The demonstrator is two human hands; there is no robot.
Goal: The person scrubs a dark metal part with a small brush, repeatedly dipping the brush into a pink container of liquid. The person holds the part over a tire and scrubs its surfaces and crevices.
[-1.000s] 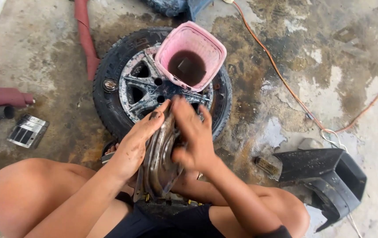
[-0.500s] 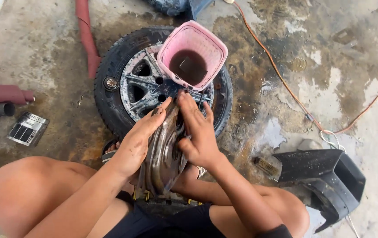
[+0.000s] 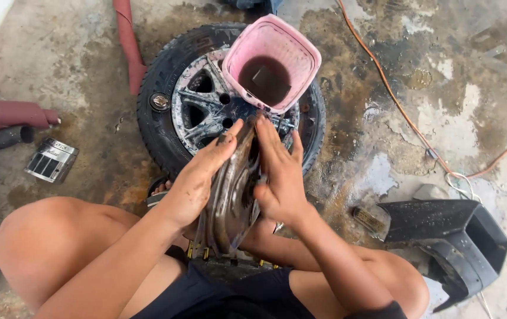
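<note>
Head view: two bare hands press a grimy, curved metal part (image 3: 232, 198) between them, above the person's lap.

Left hand (image 3: 197, 180) lies flat with fingers together against the part's left face; right hand (image 3: 280, 174) lies flat against its right face, fingers slightly spread, so the part stands on edge, clamped between both palms. It looks dull brown-grey, ridged and wet with dirt. Just beyond the fingertips a tyre on a silver spoked rim (image 3: 206, 106) lies flat on the stained concrete floor (image 3: 383, 136), with a pink tub (image 3: 274, 59) of dark liquid resting on it. Red rolls (image 3: 8, 112) and a small shiny metal piece (image 3: 51, 159) sit near the floor's left edge, an orange cable (image 3: 395, 100) and a black plastic part (image 3: 448, 236) towards the right.
</note>
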